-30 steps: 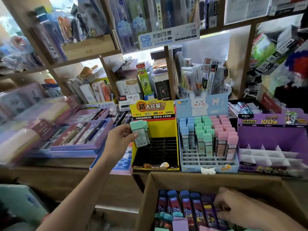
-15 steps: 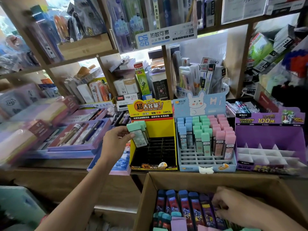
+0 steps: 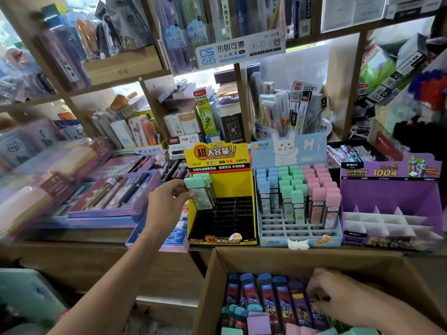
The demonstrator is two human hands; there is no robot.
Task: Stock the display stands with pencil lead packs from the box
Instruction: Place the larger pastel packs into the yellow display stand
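- Pinching a small bunch of mint-capped packs (image 3: 202, 192) upright, the left hand (image 3: 167, 204) is hovering at the far-left corner of the yellow stand (image 3: 232, 184).
- The packs' long axis is pointing down, their lower ends meeting the black slots (image 3: 229, 213), which are spreading nearer and rightward.
- The right hand (image 3: 338, 296) is lying with curled fingers on the dark packs (image 3: 266, 296) in the near box (image 3: 290, 258); I cannot tell whether it is gripping one.
- The blue stand (image 3: 300, 228) and the purple stand (image 3: 387, 197) are sitting to the right, and nothing seems to be blocking the slots.

Three stands (image 3: 242, 184), roughly six dark packs (image 3: 266, 296)
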